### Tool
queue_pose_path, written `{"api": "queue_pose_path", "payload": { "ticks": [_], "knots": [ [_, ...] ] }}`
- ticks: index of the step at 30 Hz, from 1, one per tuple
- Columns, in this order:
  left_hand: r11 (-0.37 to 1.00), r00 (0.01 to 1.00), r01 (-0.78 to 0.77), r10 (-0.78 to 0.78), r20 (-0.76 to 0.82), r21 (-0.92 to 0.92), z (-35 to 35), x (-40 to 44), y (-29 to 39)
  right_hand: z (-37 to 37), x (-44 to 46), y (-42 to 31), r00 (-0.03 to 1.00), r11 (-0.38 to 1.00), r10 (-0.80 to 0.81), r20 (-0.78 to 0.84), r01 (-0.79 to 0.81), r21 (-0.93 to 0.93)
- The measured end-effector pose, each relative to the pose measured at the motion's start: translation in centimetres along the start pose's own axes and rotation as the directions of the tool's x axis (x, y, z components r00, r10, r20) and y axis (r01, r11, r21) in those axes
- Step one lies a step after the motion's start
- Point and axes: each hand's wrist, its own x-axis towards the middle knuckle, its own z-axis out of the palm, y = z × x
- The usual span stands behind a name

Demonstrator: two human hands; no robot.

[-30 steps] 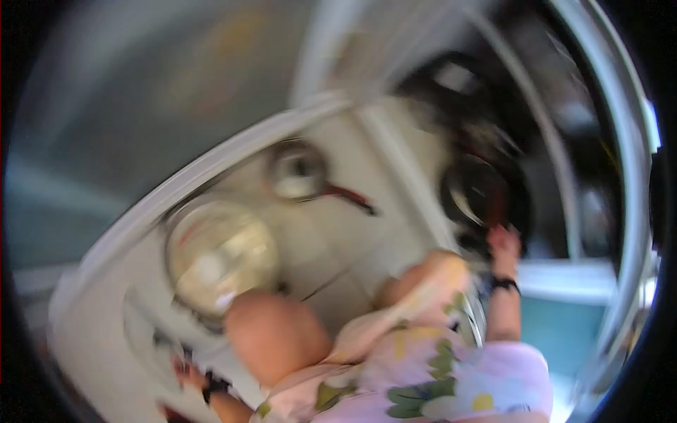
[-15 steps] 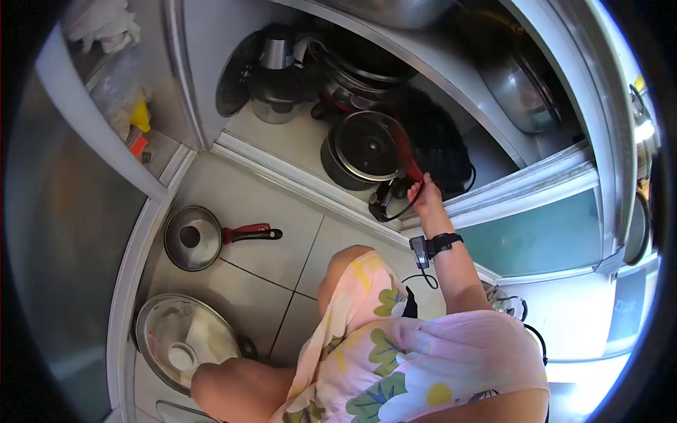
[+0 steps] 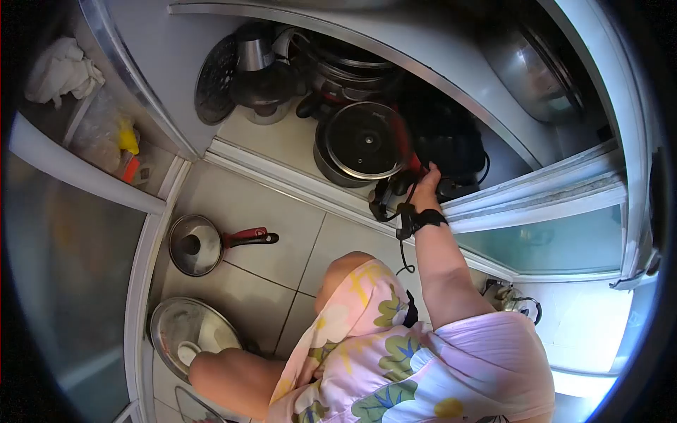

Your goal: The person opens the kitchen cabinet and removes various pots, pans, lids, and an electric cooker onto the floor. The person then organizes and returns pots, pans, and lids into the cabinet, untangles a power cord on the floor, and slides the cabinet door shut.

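Reaching into the low cabinet, my right hand (image 3: 425, 189) has its fingers wrapped round the red and black handle of a dark pot (image 3: 335, 166). A glass lid (image 3: 369, 139) with a steel rim lies tilted on that pot. Close behind the hand is a black pan-like item (image 3: 448, 134). A black strap with a small device and a cable sits on the right wrist. My left hand is out of view.
On the tiled floor (image 3: 268, 271) lie a small lidded pan (image 3: 196, 244) and a large lidded pan (image 3: 190, 331). The cabinet holds a blender-like jar (image 3: 264, 84), a perforated black disc (image 3: 216, 81) and stacked pots (image 3: 349, 70). A kettle (image 3: 518, 303) stands at right.
The view has turned from the floor toward the cabinet. My left hand has left the view. Since half a second ago, the lidded pot has shifted slightly, with my right hand still at its handle.
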Motion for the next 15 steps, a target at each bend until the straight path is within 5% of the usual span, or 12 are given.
{"api": "queue_pose_path", "payload": {
  "ticks": [3, 7, 15],
  "knots": [
    [0.924, 0.933, -0.359, 0.355, 0.060, 0.130, 10.4, -11.1, 12.1, -1.0, 5.2, 0.0, 0.990, 0.998, -0.008, -0.143, 0.016, 0.055],
    [0.741, 0.732, -0.666, 0.627, 0.268, 0.087, 12.2, -8.2, 13.5, -1.2, 4.9, -2.0, 0.996, 0.998, 0.000, -0.093, -0.005, -0.055],
    [0.699, 0.592, -0.711, 0.655, 0.469, -0.077, 17.1, -6.3, 13.5, -0.3, 2.3, -4.9, 0.995, 0.980, 0.098, -0.001, -0.096, -0.175]
  ]
}}
